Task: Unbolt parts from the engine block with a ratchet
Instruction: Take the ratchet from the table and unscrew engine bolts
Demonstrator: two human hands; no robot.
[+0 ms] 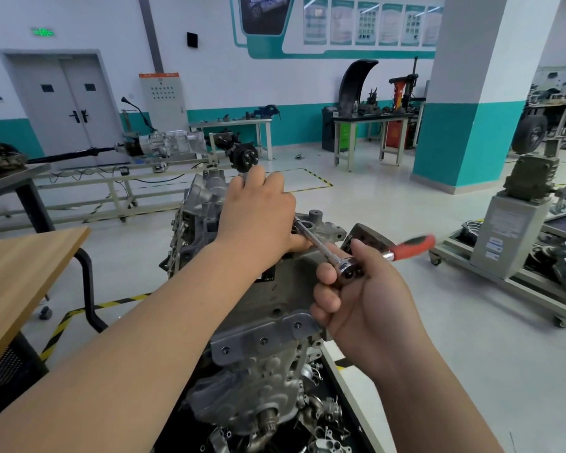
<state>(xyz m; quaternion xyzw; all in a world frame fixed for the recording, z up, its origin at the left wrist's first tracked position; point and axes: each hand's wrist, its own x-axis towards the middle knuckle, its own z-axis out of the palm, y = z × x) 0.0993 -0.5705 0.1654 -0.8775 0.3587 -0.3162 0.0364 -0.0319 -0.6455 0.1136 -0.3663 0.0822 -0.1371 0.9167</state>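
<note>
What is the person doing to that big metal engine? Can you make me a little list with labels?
place: a workshop
big thing: engine block, grey metal
tool: ratchet with a red handle; its long bar points into the engine
right hand: grips the ratchet near its head
left hand: rests on top of the engine block and covers the bar's far end; what its fingers hold is hidden
nearby: wooden table on the left, loose metal parts below the engine

Two bare forearms [164,322], a bare left hand [258,217] and bare right hand [366,299]
</note>
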